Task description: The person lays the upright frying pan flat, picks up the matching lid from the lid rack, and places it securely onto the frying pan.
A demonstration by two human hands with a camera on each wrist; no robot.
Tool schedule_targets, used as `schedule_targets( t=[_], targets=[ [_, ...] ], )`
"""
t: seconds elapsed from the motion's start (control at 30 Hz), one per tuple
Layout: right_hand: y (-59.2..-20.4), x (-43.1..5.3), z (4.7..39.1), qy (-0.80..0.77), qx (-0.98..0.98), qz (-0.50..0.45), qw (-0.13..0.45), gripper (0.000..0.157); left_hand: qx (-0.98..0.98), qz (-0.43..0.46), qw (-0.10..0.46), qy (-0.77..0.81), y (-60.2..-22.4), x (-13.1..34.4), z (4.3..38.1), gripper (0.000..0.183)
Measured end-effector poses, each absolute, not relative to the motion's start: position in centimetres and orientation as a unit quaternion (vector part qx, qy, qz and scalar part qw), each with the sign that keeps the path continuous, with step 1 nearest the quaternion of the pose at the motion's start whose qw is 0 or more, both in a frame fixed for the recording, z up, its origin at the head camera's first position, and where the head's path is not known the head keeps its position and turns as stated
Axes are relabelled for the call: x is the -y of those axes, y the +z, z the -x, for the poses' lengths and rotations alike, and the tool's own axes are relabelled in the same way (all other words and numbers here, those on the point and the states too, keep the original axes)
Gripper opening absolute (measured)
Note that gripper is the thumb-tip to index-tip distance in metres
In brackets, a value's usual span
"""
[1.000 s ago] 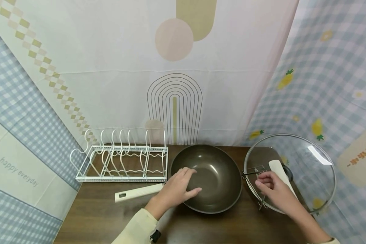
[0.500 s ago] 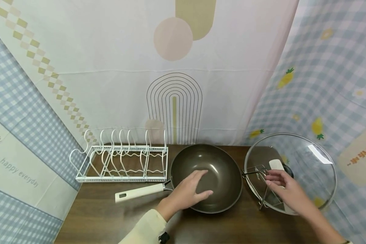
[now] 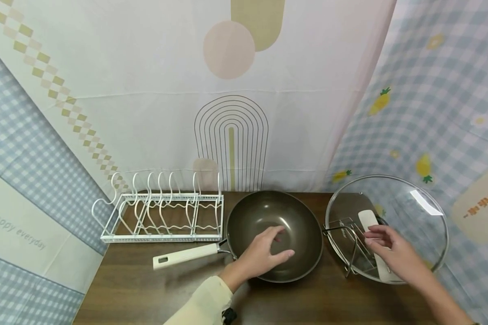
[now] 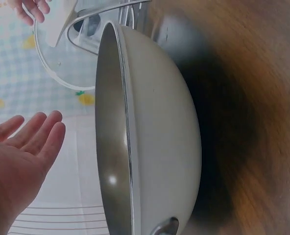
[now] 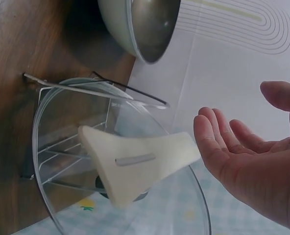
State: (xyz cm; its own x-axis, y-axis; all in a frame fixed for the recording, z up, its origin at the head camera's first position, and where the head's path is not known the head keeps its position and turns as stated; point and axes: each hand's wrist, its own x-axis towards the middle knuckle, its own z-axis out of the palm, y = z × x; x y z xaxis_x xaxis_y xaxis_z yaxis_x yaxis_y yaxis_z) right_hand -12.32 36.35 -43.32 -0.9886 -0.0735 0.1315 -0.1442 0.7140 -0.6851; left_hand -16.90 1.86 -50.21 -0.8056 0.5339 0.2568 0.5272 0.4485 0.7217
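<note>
My left hand and right hand slid to the right: left over the pan, right by the glass lid, both loose, holding nothing

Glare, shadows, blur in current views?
Head: bright glare streak on the glass lid, highlights inside the pan. Left wrist: bright spot inside the pan, broad dark shadow on the tabletop, its grain soft. Right wrist: dark shadow on the tabletop beside the pan.

place: looks like a kitchen corner | signs: wok, lid, white rack, wooden table | around: printed cloths
</note>
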Motion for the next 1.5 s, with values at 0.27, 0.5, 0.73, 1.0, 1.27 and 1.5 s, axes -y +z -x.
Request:
schedule_targets(
  t=[0.27,0.5,0.73,1.0,1.27,1.5],
  targets=[
    [-43.6,-37.5,12.1,0.368,0.927,-0.048,0.051,0.045,-0.852,-0.312,0.008,0.421,-50.4,-3.0,16.9,0.066],
    [-43.5,-38.5,12.2,0.351,0.934,-0.037,0.055,0.045,-0.847,-0.311,0.009,0.43,-50.5,-4.2,17.2,0.068],
    [-43.6,-39.2,12.0,0.339,0.94,-0.018,0.041,0.048,-0.839,-0.316,0.016,0.443,-50.5,-5.7,17.2,0.065],
    [-43.8,-39.8,11.6,0.339,0.94,-0.011,0.046,0.048,-0.838,-0.321,0.016,0.44,-50.5,-7.4,17.7,0.065],
    [-43.7,-40.2,11.5,0.341,0.939,-0.006,0.045,0.047,-0.852,-0.321,0.008,0.415,-50.2,-9.3,18.4,0.066],
    [-43.5,-40.2,11.5,0.335,0.942,-0.001,0.035,0.049,-0.86,-0.323,0.022,0.394,-50.2,-10.8,19.0,0.069]
  ],
)
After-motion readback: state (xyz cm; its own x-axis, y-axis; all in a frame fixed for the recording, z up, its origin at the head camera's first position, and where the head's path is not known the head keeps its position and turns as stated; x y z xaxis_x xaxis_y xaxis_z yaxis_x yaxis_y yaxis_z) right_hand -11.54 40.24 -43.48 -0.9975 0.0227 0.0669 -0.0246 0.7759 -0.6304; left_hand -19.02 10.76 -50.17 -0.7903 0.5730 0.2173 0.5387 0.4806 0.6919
